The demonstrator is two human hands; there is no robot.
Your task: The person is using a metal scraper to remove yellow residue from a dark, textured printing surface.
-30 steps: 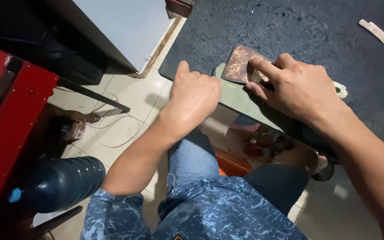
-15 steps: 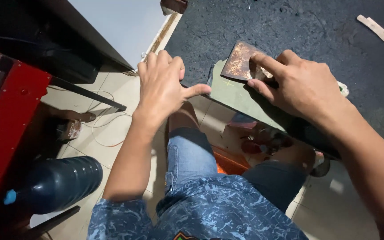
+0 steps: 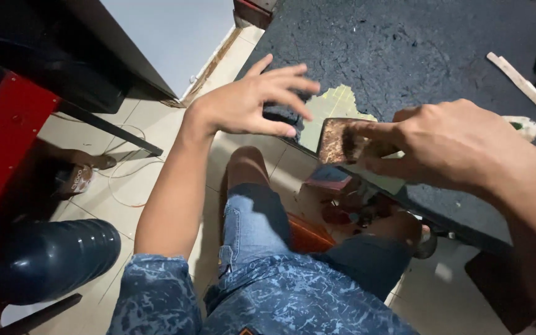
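Two hands at a worn dark tabletop

Two bare hands work over the dark tabletop (image 3: 417,56). At three o'clock, the right hand (image 3: 454,146) pinches a small rusty brown plate (image 3: 342,141) at the tabletop's near edge, grip closed on it. At eleven o'clock, the left hand (image 3: 252,102) hovers with fingers spread, empty. Judged from this, the plate is held, nothing else yet handled.

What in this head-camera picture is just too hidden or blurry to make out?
- Rusty brown flat piece: the right hand covers its right part.
- Left hand: its fingertips are blurred and hide the dark mat's edge.
- Dark blue plastic bottle: cut off at the left edge.
- Clutter under the table: too dim to identify.
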